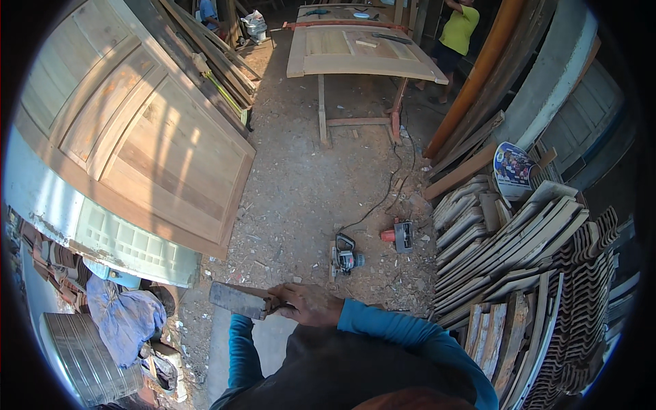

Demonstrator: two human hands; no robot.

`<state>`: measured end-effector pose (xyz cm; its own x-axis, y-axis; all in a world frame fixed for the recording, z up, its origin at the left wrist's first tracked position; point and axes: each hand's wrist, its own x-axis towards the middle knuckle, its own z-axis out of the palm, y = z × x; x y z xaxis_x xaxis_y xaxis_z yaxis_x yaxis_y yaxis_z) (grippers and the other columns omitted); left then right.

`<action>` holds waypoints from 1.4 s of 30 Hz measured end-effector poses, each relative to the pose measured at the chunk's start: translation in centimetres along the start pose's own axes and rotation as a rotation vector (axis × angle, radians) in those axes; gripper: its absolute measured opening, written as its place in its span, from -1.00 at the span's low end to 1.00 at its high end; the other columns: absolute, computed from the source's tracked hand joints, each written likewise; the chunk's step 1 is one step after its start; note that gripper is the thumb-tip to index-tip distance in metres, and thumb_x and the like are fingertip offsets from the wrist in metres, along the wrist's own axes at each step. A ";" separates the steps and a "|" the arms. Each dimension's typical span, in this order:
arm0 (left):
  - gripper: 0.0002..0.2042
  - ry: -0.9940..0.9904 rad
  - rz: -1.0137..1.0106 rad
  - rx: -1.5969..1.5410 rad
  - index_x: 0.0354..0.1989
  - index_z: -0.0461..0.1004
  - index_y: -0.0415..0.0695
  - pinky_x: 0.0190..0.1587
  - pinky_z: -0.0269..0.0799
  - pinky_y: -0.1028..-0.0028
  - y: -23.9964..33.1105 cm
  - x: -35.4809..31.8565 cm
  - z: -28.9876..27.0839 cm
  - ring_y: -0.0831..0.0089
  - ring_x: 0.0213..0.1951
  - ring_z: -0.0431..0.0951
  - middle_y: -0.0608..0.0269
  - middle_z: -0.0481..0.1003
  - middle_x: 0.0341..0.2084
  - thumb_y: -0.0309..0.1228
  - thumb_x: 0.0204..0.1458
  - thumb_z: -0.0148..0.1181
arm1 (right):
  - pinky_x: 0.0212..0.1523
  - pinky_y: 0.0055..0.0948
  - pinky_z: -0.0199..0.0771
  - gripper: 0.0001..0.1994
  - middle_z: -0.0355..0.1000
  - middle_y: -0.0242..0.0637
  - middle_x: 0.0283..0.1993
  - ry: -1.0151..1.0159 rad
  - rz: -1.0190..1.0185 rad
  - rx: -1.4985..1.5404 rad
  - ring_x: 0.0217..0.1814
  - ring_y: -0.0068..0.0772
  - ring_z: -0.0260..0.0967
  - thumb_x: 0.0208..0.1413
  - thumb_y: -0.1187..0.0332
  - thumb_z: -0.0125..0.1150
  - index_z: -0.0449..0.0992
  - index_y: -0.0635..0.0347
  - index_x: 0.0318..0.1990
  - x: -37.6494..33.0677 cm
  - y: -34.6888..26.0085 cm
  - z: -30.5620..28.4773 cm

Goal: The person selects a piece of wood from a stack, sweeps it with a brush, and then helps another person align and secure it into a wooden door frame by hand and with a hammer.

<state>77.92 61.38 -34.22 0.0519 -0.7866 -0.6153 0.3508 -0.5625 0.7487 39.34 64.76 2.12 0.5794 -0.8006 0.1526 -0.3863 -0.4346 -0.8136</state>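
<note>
My right hand (309, 303) reaches across my front, its fingers closed on one end of a short, flat, greyish block (236, 299) with a brown edge. Whether the block is wood or a tool cannot be made out. My left arm, in a blue sleeve (244, 352), comes up from below and ends under the block. That hand is hidden behind it. On the floor ahead lie a corded circular saw (346, 258) and a red and grey power tool (398, 236).
A large panelled wooden door (157, 147) leans at left. Ahead, another door panel (355, 66) rests on trestles, near a person in a yellow shirt (459, 31). Stacked boards and roof tiles (581, 301) line the right. A metal drum (89, 362) stands at lower left.
</note>
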 end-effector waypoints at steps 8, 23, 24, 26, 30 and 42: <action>-0.12 -0.670 0.706 -0.068 0.30 0.20 -0.36 0.16 0.42 0.08 27.2 -22.9 23.1 0.04 0.05 0.51 -0.29 0.46 0.00 0.32 0.17 -0.11 | 0.02 -0.09 0.49 -0.46 0.40 -0.03 0.06 0.050 0.027 -0.011 0.06 0.07 0.43 0.18 0.20 0.21 0.27 0.21 0.26 -0.7 -0.4 2.9; -0.57 -1.521 0.776 -0.102 -0.13 0.52 -0.41 -0.17 0.60 0.04 34.5 -25.4 21.6 -0.12 -0.27 0.65 -0.36 0.57 -0.36 -0.32 -0.07 0.43 | 0.11 -0.13 0.44 -0.52 0.40 -0.08 0.10 0.236 0.042 0.004 0.13 0.02 0.40 0.18 0.29 0.20 0.31 0.19 0.23 3.8 -3.7 10.5; -0.62 -1.452 0.796 -0.120 -0.20 0.54 -0.39 -0.25 0.62 0.08 34.6 -25.8 21.3 -0.07 -0.35 0.66 -0.33 0.57 -0.43 -0.32 -0.06 0.42 | 0.11 -0.13 0.44 -0.52 0.40 -0.08 0.10 0.249 0.051 -0.003 0.13 0.02 0.40 0.18 0.29 0.20 0.31 0.20 0.24 4.3 -4.0 10.8; -0.69 -1.367 0.812 -0.141 -0.28 0.55 -0.36 -0.32 0.64 0.11 34.8 -25.8 20.6 -0.02 -0.42 0.66 -0.28 0.57 -0.51 -0.32 -0.04 0.40 | 0.12 -0.13 0.43 -0.52 0.40 -0.05 0.10 0.273 0.069 -0.009 0.13 0.04 0.39 0.21 0.25 0.18 0.31 0.21 0.23 5.0 -4.4 11.7; -0.73 -1.329 0.823 -0.144 -0.30 0.55 -0.33 -0.31 0.65 0.09 35.8 -25.0 19.1 0.00 -0.43 0.67 -0.26 0.57 -0.50 -0.35 -0.06 0.38 | 0.12 -0.10 0.42 -0.53 0.39 0.01 0.10 0.315 0.105 -0.054 0.14 0.08 0.37 0.26 0.17 0.15 0.31 0.21 0.23 6.0 -5.2 12.6; -0.70 -1.388 0.870 -0.198 -0.21 0.58 -0.43 -0.14 0.60 -0.01 37.7 -24.0 14.3 -0.15 -0.25 0.67 -0.36 0.59 -0.36 -0.41 -0.03 0.27 | 0.10 -0.05 0.40 -0.53 0.40 0.04 0.09 0.235 0.085 -0.022 0.12 0.14 0.38 0.21 0.26 0.19 0.30 0.20 0.24 9.5 -6.4 14.5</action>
<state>76.59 55.36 12.29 -0.5007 -0.5033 0.7042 0.7780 0.0949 0.6210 57.75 65.96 0.64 0.3622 -0.9075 0.2126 -0.4437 -0.3685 -0.8169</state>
